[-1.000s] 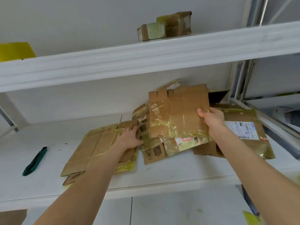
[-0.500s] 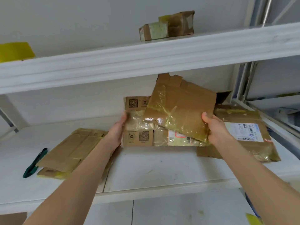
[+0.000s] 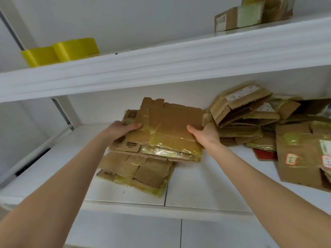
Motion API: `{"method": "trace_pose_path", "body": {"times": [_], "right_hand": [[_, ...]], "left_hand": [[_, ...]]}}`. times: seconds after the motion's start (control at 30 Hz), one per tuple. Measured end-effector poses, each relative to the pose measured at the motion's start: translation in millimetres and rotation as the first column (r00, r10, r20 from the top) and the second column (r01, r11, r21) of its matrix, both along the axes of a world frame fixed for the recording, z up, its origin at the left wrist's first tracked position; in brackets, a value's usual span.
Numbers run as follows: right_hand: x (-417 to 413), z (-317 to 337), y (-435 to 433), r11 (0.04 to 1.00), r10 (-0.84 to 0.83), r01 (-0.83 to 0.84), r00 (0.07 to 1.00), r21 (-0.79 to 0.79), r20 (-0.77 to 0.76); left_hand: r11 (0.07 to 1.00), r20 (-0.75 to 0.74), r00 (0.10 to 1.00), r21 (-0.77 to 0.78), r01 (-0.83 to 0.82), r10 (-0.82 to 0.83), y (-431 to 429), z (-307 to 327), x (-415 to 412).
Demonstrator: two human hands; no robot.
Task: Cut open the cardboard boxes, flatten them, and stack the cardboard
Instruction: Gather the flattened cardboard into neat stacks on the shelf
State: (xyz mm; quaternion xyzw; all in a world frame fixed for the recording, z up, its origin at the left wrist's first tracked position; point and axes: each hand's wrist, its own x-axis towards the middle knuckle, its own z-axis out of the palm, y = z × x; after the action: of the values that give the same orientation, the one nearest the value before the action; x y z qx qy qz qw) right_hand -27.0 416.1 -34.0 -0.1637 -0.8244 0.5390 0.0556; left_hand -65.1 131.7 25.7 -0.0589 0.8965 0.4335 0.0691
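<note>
A bundle of flattened cardboard pieces, brown with yellowish tape, sits between both hands above the shelf. My left hand grips its left edge, thumb on top. My right hand grips its right edge the same way. The bundle is over the far end of a flat cardboard stack that lies on the white shelf. Whether the bundle touches that stack I cannot tell.
A loose heap of flattened boxes lies at the right, with a large labelled piece nearer me. On the upper shelf stand yellow tape rolls and two small taped boxes.
Both hands have carried the bundle leftward from the right-hand heap to above the flat stack. My left hand left the stack and took the bundle's left edge.
</note>
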Motion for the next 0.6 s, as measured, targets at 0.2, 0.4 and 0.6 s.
{"method": "trace_pose_path", "body": {"times": [0.2, 0.4, 0.6], "right_hand": [[-21.8, -0.7, -81.4, 0.919, 0.184, -0.233, 0.967, 0.317, 0.178], [-20.6, -42.4, -106.9, 0.794, 0.044, -0.291, 0.903, 0.534, 0.427], [-27.9, -60.9, -97.8, 0.967, 0.158, -0.214, 0.929, 0.140, 0.334]], "left_hand": [[0.971, -0.119, 0.976, -0.130, -0.199, 0.184, -72.4, -28.0, -44.8], [0.974, 0.137, 0.991, -0.225, 0.028, 0.003, -83.7, -105.1, -50.2], [0.951, 0.201, 0.979, -0.297, 0.083, -0.022, -80.5, -120.2, -49.8]]}}
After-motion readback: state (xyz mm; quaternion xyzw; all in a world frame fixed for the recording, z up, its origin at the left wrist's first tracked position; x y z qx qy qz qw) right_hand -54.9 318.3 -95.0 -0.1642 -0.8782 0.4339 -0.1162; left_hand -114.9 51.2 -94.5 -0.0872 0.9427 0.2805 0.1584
